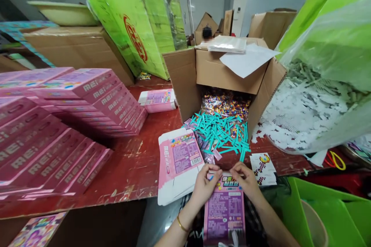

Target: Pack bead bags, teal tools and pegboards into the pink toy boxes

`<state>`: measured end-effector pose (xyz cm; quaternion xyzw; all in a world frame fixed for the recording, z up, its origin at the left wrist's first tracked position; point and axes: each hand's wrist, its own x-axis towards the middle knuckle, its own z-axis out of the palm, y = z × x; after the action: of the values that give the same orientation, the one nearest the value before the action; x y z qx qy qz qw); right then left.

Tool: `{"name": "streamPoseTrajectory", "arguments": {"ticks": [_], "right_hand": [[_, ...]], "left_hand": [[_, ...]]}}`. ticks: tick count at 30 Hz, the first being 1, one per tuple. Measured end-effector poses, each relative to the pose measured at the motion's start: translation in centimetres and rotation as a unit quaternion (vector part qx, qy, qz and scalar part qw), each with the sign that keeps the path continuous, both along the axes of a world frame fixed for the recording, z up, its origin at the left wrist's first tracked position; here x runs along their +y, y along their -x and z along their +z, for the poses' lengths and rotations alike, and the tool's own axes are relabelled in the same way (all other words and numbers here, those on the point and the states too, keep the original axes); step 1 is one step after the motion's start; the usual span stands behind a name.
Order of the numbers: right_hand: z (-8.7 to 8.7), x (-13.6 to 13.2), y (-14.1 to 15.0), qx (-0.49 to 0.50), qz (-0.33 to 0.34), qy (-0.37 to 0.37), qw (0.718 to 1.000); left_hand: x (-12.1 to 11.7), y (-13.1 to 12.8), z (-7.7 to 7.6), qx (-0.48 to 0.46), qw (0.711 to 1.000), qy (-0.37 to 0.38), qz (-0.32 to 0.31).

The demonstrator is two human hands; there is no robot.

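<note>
The left forearm (174,235) and right forearm (273,219), both bare, enter from the lower edge and converge upward. The left hand (206,184) has its fingers curled, with the thumb extended toward the bent index finger in a pinch. The right hand (245,179) roughly mirrors it, thumb and fingertips drawn together. The two hands lie near each other but apart, fingertips turned inward.

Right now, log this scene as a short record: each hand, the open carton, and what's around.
Left hand: pinching top end of purple box
Right hand: pinching the same end
Flat cartons: stacked at edge of red table, left of hands
Open carton: turquoise sticks at its mouth, colourful packets behind
Right of hands: pattern card
Far left: pink boxes, stacked
Far right: clear bag holding white scraps
</note>
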<state>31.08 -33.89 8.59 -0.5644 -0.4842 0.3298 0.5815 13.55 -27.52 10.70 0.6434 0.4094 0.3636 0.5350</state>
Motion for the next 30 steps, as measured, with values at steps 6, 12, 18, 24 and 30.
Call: {"name": "streamPoseTrajectory", "arguments": {"ticks": [6, 12, 18, 24, 30], "right_hand": [[0.9, 0.3, -2.2, 0.167, 0.035, 0.121, 0.978], [0.9, -0.8, -2.0, 0.091, 0.104, 0.039, 0.990], [2.5, -1.9, -3.2, 0.076, 0.126, 0.015, 0.989], [3.1, -4.4, -4.0, 0.128, 0.132, 0.099, 0.978], [6.6, -3.7, -4.3, 0.104, 0.396, 0.126, 0.904]], "left_hand": [[0.5, -0.3, -0.4, -0.034, 0.999, 0.030, -0.020], [-1.1, -0.4, -1.0, -0.057, 0.998, -0.027, -0.023], [1.2, 0.4, 0.9, -0.105, 0.987, -0.042, 0.112], [2.5, 3.8, 2.6, -0.134, 0.953, -0.077, 0.262], [-0.2, 6.1, 3.6, 0.129, 0.903, -0.408, -0.038]]}}
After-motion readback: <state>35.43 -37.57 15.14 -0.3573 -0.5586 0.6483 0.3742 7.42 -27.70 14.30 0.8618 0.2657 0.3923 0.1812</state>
